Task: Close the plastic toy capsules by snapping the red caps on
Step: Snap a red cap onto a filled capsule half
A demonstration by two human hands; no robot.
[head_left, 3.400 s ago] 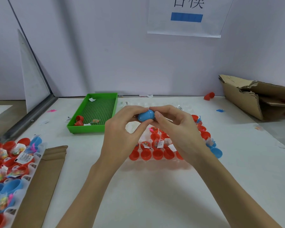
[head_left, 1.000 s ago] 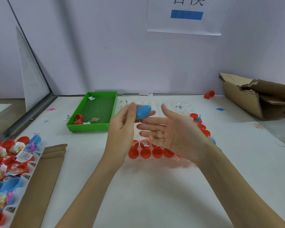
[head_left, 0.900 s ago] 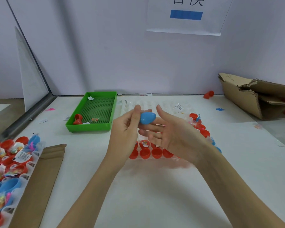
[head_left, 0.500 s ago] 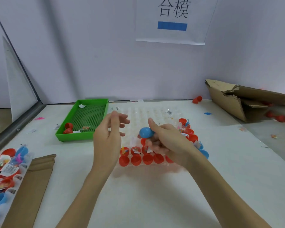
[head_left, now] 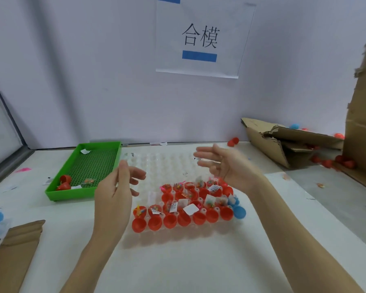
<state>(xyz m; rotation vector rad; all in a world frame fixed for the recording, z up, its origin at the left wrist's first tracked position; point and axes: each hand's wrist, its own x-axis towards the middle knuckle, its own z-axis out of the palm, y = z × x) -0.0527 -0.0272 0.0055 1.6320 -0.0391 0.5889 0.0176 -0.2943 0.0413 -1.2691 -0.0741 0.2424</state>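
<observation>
Head view: the left hand (head_left: 114, 193) and right hand (head_left: 226, 166) hover with released grip, fingers loosely spread and motion-blurred, above the clear capsule tray (head_left: 163, 166). The tray's near rows hold open red capsule halves (head_left: 184, 216) with small packets inside, their contents too small to make out, and a blue half (head_left: 239, 212) sits at its right end. White counter (head_left: 178, 261) lies bare toward the near edge; the green tray (head_left: 57, 187) and the torn cardboard box (head_left: 283, 142) flank it.

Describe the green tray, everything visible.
The green tray is a shallow rectangular bin, plastic by its look, with low walls and a perforated grid floor. It sits flat on the white table, at the clear capsule tray's left. Inside: red capsule pieces at the near-left corner, paper scraps, one small packet. Neither hand touches it.
</observation>
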